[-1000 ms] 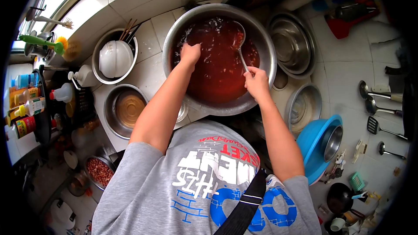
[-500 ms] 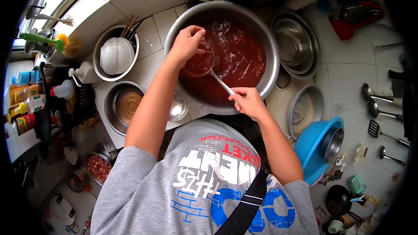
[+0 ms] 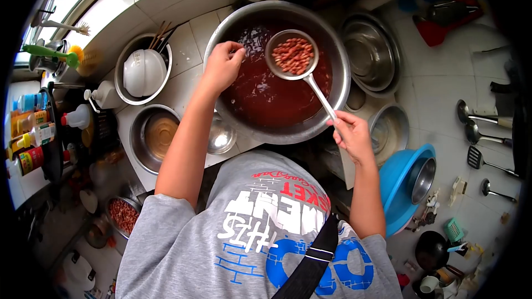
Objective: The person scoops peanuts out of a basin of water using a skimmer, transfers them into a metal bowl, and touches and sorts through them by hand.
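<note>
A big metal basin (image 3: 341, 86) holds dark red liquid. My right hand (image 3: 352, 135) grips the handle end of a metal ladle (image 3: 320, 93), whose round bowl is raised over the liquid. Reddish beans or nuts (image 3: 293, 56) fill the middle of that bowl. Over the basin's left rim is my left hand (image 3: 224, 65), its fingers curled together near the thumb; whether anything is between them is too small to tell.
Left of the basin stand a bowl with white bowls (image 3: 145, 73) and chopsticks, and a metal pot (image 3: 136, 143). Nested metal basins (image 3: 370, 55) and a blue basin (image 3: 390, 199) are at the right. Reddish pieces fill a bowl (image 3: 123, 215) at the lower left.
The ladle has come up out of the liquid with reddish pieces in it, after passing leftward beside my left hand. My left hand has moved slightly left and down since half a second ago.
</note>
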The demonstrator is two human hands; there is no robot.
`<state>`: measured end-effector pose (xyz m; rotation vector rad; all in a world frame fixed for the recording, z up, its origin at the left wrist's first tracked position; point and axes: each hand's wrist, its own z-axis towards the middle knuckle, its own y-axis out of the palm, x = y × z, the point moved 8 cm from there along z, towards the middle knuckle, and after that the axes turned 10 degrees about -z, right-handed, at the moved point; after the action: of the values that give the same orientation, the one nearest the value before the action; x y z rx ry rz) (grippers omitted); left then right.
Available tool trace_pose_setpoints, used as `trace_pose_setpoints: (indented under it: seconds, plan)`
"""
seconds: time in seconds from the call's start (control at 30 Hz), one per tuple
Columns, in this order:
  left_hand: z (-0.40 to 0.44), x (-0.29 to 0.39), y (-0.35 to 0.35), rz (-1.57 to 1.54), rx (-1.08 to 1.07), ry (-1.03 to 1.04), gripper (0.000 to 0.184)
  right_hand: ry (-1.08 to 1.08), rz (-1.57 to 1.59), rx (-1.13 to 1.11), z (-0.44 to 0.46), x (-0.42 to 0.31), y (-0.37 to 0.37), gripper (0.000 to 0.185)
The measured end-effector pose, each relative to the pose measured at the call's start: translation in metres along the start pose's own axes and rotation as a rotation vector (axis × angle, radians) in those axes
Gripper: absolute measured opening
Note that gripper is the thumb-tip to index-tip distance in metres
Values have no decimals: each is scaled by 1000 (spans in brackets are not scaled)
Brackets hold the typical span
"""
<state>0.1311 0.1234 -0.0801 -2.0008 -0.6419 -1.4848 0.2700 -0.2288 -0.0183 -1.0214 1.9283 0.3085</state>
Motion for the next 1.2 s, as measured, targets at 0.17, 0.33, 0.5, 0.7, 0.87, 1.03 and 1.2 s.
trace_pose_setpoints:
  seconds: [0.17,0.33,0.5,0.7,0.87,1.03,1.2]
  plan:
    - [-8,-26,25,341,-52,15,44,-121,-431,241,24,5,-41,31]
    - [-11,-51,44,536,-83,-164,59,-405,-923,387,28,-8,-44,27]
    - [-7,-86,57,574,-196,-332,68,-504,-1092,343,7,-13,-28,24]
    - [-15,-99,83,634,-409,-307,66,-475,-1087,121,-16,-28,-26,22]
    - [-44,-86,104,401,-570,-430,61,-352,-1091,-97,-24,-27,-8,28]
    - [-59,-51,94,-194,-551,-587,37,-40,-815,-253,-13,3,30,24]
    - [-30,-3,42,-130,-280,-283,29,156,-305,-277,16,30,82,24]
